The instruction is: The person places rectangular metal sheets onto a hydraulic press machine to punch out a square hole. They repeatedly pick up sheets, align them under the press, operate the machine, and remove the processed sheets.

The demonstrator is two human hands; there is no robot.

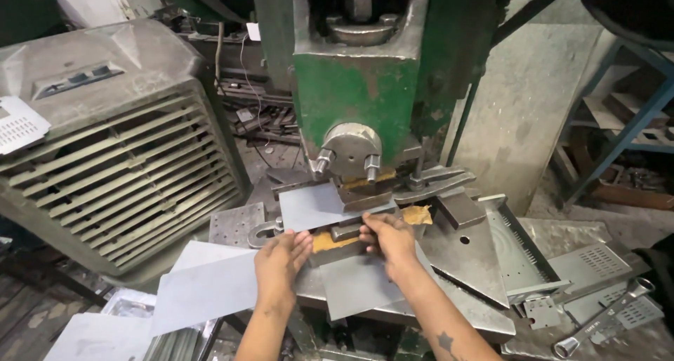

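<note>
Sheets of grey metal [203,291] lie nearest, at the lower left, flat and plain, seemingly not yet worked. Above them the left hand [281,259] presses flat with fingers extended on the near edge of the die block [337,245], grasping nothing I can see. The right hand [390,238] curls its fingers on a grey sheet [316,205] that sits already in the die under the ram [351,150] of the green press [358,87]. At right, perforated pieces [597,263] look finished. Many blanks remain, I judge.
</note>
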